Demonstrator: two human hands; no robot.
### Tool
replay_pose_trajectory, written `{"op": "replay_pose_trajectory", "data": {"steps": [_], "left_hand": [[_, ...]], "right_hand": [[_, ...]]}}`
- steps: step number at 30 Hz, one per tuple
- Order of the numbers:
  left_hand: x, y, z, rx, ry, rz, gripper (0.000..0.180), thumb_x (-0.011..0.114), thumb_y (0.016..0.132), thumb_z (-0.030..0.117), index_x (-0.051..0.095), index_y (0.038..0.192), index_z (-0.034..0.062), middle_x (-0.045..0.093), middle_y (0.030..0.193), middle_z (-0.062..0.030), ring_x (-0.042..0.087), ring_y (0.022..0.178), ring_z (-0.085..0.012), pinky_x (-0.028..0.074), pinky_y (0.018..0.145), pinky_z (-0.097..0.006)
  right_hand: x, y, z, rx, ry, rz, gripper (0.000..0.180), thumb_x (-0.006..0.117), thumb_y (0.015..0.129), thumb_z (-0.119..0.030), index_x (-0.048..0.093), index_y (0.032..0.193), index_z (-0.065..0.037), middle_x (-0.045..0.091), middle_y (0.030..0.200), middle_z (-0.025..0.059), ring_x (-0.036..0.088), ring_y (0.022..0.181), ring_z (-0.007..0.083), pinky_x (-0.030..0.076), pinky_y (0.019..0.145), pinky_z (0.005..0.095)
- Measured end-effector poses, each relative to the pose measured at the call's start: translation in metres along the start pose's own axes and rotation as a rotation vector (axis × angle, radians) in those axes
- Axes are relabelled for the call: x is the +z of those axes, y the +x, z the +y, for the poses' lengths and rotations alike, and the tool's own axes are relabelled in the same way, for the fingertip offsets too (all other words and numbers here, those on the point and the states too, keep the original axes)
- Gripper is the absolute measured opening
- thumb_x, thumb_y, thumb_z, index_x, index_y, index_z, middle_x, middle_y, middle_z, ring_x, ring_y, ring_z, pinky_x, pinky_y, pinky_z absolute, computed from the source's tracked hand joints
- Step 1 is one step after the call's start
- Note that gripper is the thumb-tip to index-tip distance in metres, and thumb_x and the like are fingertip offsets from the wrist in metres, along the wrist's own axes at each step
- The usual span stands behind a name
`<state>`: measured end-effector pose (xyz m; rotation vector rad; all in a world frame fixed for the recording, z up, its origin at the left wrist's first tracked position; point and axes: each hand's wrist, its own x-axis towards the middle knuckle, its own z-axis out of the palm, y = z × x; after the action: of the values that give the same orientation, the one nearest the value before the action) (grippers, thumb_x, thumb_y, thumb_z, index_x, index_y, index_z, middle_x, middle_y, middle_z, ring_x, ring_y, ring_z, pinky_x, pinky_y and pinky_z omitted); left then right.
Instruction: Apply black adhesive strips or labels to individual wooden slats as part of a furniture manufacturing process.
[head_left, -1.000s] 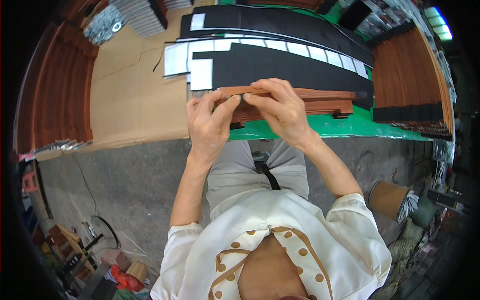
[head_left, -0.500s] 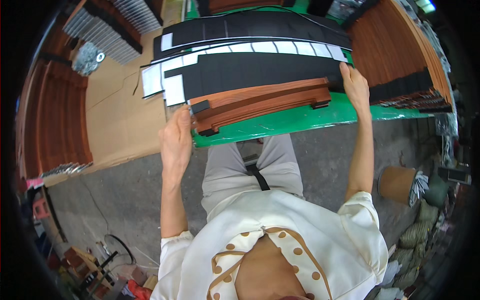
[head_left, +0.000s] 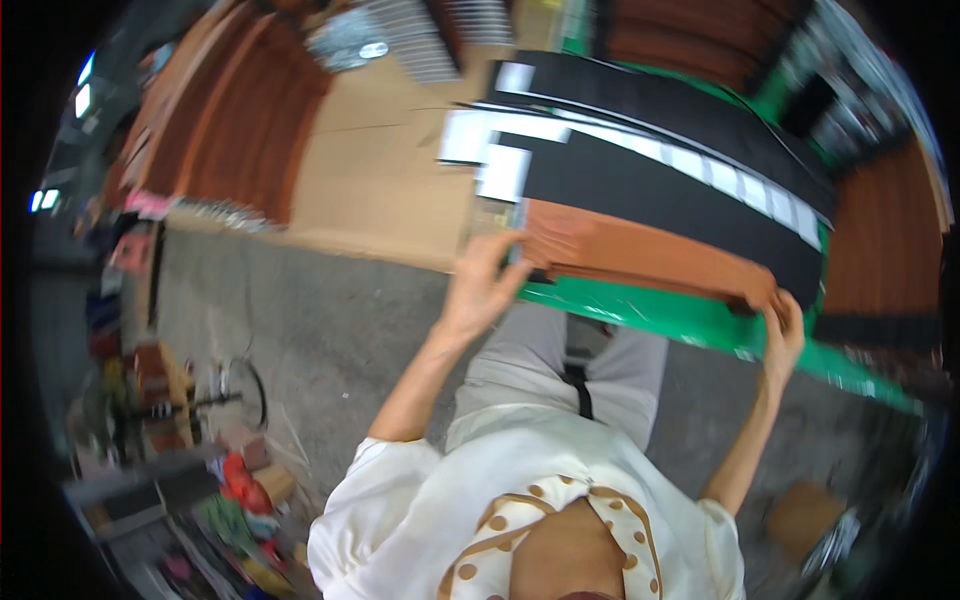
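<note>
Brown strip [head_left: 640, 250], broad plain face now on show, stepped profile before

exposure moderate; light diffuse over the worktop, shadows soft. bright white patches [head_left: 83, 99] flare slightly at the upper left rim, against dim surroundings. white sheets [head_left: 505, 173] and the person's blouse [head_left: 550, 435] read brightest; black panels [head_left: 690, 185] yield little detail. small glare streaks on the green covering [head_left: 640, 308]. motion blur marked: left hand [head_left: 483, 287], right hand [head_left: 785, 330] and reddish-brown strip [head_left: 640, 250] smeared, fine surface detail lost. clutter [head_left: 235, 490] at lower left soft. grey floor [head_left: 330, 320] dull. fisheye bends the table edge [head_left: 350, 258]; corners fall to black.
</note>
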<state>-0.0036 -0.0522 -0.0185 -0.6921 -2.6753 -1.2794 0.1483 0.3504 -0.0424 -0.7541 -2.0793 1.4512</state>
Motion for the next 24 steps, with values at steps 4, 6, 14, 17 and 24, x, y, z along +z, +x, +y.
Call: {"op": "replay_pose_trajectory", "data": {"steps": [4, 6, 14, 17, 24], "left_hand": [[-0.025, 0.004, -0.005, 0.06, 0.051, 0.012, 0.04, 0.07, 0.079, 0.013, 0.058, 0.116, 0.0044, 0.062, 0.109, -0.0158, 0.058, 0.103, -0.0314, 0.044, 0.089, -0.039], [-0.06, 0.008, -0.028, 0.107, 0.278, 0.199, 0.039, 0.069, 0.078, 0.012, 0.059, 0.115, 0.0046, 0.063, 0.109, -0.0144, 0.057, 0.104, -0.031, 0.043, 0.09, -0.04], [-0.3, 0.075, -0.084, -0.233, 1.25, 0.735, 0.048, 0.065, 0.08, 0.03, 0.052, 0.119, 0.0047, 0.056, 0.12, -0.0147, 0.055, 0.107, -0.0333, 0.044, 0.086, -0.044], [-0.359, 0.069, -0.127, -0.464, 1.112, 0.693, 0.069, 0.069, 0.076, 0.043, 0.047, 0.128, 0.0043, 0.053, 0.123, -0.0199, 0.051, 0.112, -0.0378, 0.042, 0.092, -0.045], [-0.391, 0.056, -0.127, -0.449, 0.711, 0.596, 0.077, 0.074, 0.067, 0.052, 0.055, 0.124, 0.0034, 0.056, 0.12, -0.0238, 0.053, 0.114, -0.0339, 0.042, 0.094, -0.04]], "right_hand": [[-0.026, 0.001, 0.014, -0.063, -0.131, 0.077, 0.031, 0.055, 0.091, -0.005, 0.054, 0.122, -0.001, 0.057, 0.116, 0.0092, 0.053, 0.108, 0.0165, 0.041, 0.094, 0.0302], [-0.027, 0.007, 0.015, -0.15, -0.118, 0.178, 0.031, 0.054, 0.093, -0.005, 0.053, 0.123, 0.0, 0.057, 0.118, 0.0101, 0.052, 0.109, 0.0167, 0.041, 0.095, 0.0295], [0.029, 0.024, -0.045, -0.295, -0.058, 0.196, 0.026, 0.051, 0.094, -0.004, 0.055, 0.119, 0.002, 0.058, 0.115, 0.0074, 0.054, 0.107, 0.0143, 0.041, 0.096, 0.0276], [0.051, 0.025, -0.051, -0.366, -0.121, 0.136, 0.024, 0.051, 0.094, -0.004, 0.057, 0.116, 0.002, 0.059, 0.113, 0.006, 0.054, 0.105, 0.013, 0.042, 0.094, 0.0265], [0.065, 0.029, -0.054, -0.435, -0.143, 0.029, 0.017, 0.049, 0.094, 0.001, 0.06, 0.106, 0.003, 0.06, 0.108, 0.0053, 0.054, 0.101, 0.0123, 0.042, 0.091, 0.0246]]}}
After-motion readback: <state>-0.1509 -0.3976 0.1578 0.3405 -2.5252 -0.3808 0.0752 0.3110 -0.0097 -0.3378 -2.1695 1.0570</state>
